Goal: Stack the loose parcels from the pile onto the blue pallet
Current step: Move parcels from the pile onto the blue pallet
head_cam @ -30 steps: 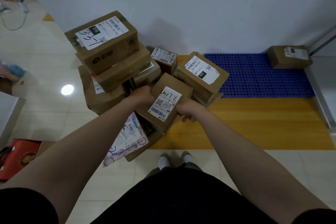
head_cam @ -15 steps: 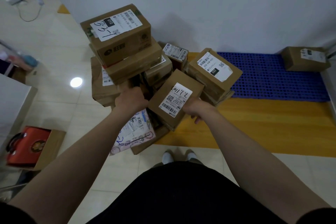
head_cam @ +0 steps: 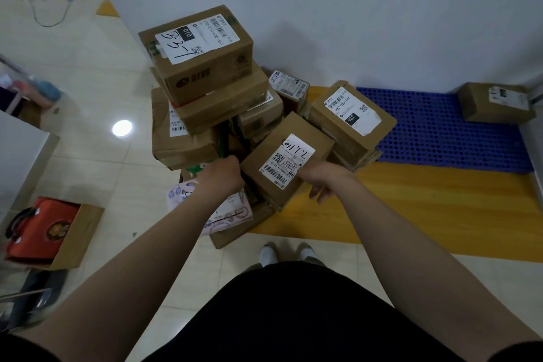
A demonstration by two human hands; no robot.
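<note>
Left of the grip, the pile (head_cam: 205,91) of taped cardboard boxes crowds close against the wall. The left hand (head_cam: 224,177) and right hand (head_cam: 324,182) clasp a small, square-edged brown parcel (head_cam: 282,161) by opposite sides, tilted, label up. Rightward lies open yellow boarding (head_cam: 426,209), then the perforated blue pallet (head_cam: 435,132), bearing a lone box (head_cam: 496,103) at its far corner.

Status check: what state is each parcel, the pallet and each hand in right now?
Brown cardboard parcel with handwritten white label: tilted, held by both hands at the front of the pile.
Left hand: grips its left side.
Right hand: grips its right side.
Blue perforated plastic pallet: holds one parcel.
Brown cardboard parcel in pallet's far right corner: lying flat.
Cardboard box labelled 010: atop the pile, untouched.
</note>
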